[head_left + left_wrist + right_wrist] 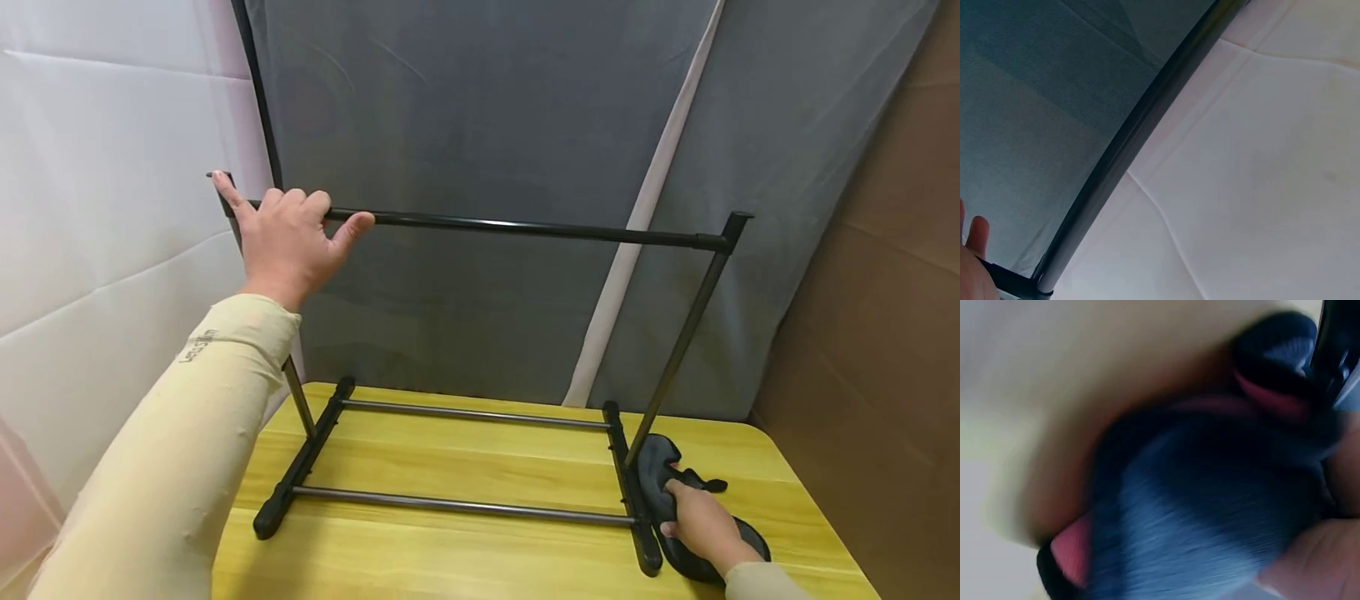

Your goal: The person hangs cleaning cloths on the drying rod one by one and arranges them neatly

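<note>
A black metal rack stands on a yellow wooden table (450, 550). My left hand (288, 237) grips the left end of the rack's top bar (525, 227), fingers curled over it, thumb beneath and index finger stretched toward the bar's end. The left wrist view shows the same bar (1129, 140) running diagonally and a fingertip (975, 234) at the lower left. My right hand (701, 521) holds a dark fabric item (656, 462) lying on the table beside the rack's right foot (633, 508). Close up and blurred, the fabric (1210, 506) looks blue-grey with pink edging.
A grey cloth backdrop (487, 108) hangs behind the table. A white sheet (112, 167) covers the left side and brown cardboard (885, 333) closes the right. Two silver rails (465, 504) join the rack's feet.
</note>
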